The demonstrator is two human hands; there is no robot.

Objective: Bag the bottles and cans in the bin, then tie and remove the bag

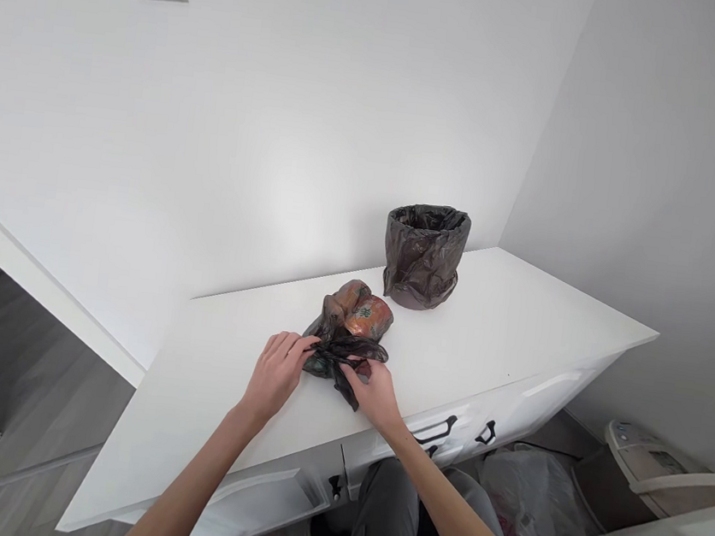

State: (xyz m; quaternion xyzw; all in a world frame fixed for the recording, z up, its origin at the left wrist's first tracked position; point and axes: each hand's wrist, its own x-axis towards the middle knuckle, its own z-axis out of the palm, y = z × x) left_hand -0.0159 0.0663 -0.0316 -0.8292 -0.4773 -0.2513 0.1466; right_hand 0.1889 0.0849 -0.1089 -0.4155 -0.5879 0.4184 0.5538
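Observation:
A filled dark see-through trash bag (pixel 351 323) lies on the white desk (pixel 506 319), with orange and green wrappers showing through it. My left hand (pixel 277 373) pinches the bag's gathered neck from the left. My right hand (pixel 374 393) grips the twisted black ends on the right. Both hands are closed on the plastic at the bag's near side.
A small bin lined with a dark bag (pixel 424 254) stands behind the filled bag, near the wall corner. Desk drawers with black handles (pixel 442 432) face me. A clear plastic bag (pixel 529 494) and a white appliance (pixel 651 461) sit on the floor at right.

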